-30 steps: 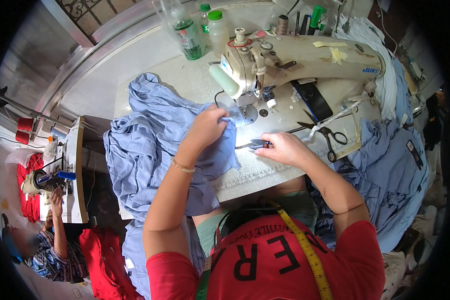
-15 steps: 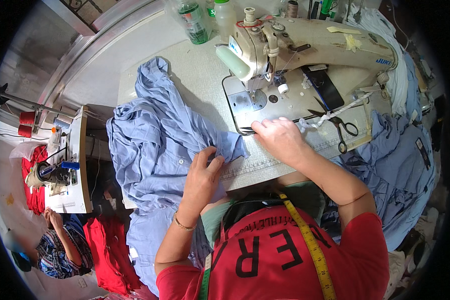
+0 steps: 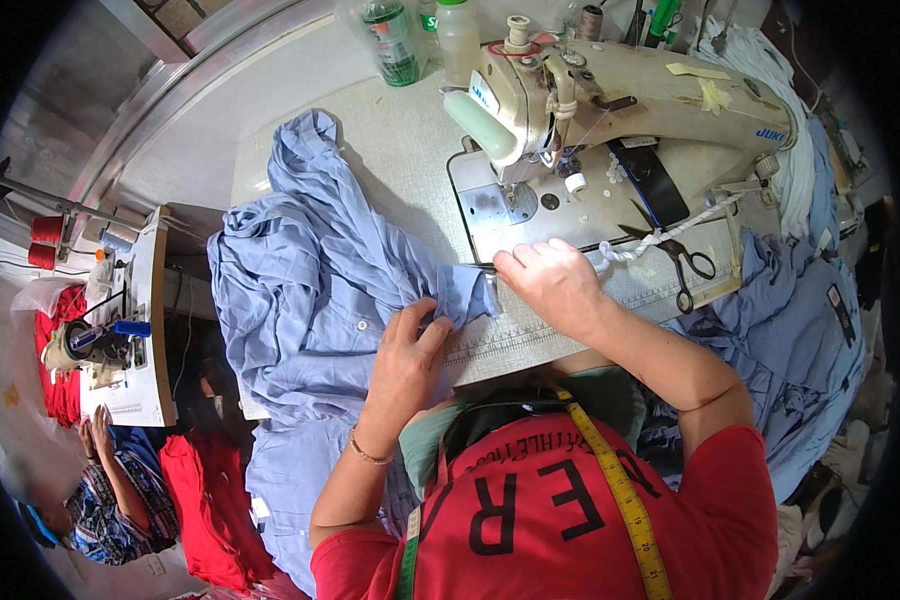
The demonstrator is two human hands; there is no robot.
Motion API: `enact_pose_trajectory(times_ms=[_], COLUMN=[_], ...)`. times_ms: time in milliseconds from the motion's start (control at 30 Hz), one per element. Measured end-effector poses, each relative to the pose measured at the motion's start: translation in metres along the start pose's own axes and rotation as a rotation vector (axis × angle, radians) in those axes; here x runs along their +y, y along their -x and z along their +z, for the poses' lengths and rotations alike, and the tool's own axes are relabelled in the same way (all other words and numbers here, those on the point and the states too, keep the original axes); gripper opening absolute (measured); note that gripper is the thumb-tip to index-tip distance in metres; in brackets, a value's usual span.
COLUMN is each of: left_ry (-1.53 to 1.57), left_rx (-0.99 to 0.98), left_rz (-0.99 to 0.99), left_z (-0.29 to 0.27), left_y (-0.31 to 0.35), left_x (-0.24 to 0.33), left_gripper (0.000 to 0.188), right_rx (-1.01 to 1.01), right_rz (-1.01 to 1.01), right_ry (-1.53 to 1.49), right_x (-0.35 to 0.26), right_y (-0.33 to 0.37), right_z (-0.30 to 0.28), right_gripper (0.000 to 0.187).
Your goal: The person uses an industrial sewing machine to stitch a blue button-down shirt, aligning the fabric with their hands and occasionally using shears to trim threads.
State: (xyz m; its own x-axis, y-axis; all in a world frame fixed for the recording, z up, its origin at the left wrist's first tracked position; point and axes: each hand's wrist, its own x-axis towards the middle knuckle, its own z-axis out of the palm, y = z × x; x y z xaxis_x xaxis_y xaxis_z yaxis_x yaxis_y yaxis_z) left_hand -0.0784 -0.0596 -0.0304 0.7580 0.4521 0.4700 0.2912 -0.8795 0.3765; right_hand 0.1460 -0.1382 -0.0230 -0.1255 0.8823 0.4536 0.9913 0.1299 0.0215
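A light blue button-up shirt [image 3: 305,290] lies bunched on the table, its narrow end reaching toward the sewing machine [image 3: 530,120]. Close to that end, the fingers of my left hand [image 3: 410,345] are closed on the cloth. My right hand [image 3: 550,285] is closed around what look like thread snips; only their thin dark tips [image 3: 478,266] show, at the upper edge of the shirt's end. The rest of that tool is hidden in my fist. Right of this hand lies a pair of black scissors [image 3: 682,265].
A dark phone [image 3: 650,180] rests on the machine bed. Bottles [image 3: 395,45] stand behind. A printed ruler [image 3: 510,335] runs along the table's front. More blue garments [image 3: 780,330] are heaped at right. At left, another person's hands [image 3: 98,435] are near a second sewing machine [image 3: 80,340].
My right hand has shifted slightly left, bringing the dark tips to the shirt's edge. My left hand stays on the cloth. The other person's hands have moved a little.
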Motion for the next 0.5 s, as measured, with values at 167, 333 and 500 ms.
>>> enact_pose_trajectory(times_ms=[167,333,500], left_ry=[0.001,0.068,0.126], left_rx=[0.001,0.03,0.041], left_rz=[0.008,-0.037,-0.096], left_z=[-0.001,-0.002,0.0], left_y=[0.002,0.009,0.015], left_x=[-0.001,-0.003,-0.004], left_gripper=[0.022,0.022,0.02], right_rx=[0.067,0.061,0.053], right_rz=[-0.005,0.145,0.15], right_ry=[0.05,-0.194,-0.644], right_x=[0.0,0.002,-0.017], right_y=[-0.002,0.0,0.006], right_z=[0.003,0.002,-0.004], right_gripper=[0.014,0.022,0.03])
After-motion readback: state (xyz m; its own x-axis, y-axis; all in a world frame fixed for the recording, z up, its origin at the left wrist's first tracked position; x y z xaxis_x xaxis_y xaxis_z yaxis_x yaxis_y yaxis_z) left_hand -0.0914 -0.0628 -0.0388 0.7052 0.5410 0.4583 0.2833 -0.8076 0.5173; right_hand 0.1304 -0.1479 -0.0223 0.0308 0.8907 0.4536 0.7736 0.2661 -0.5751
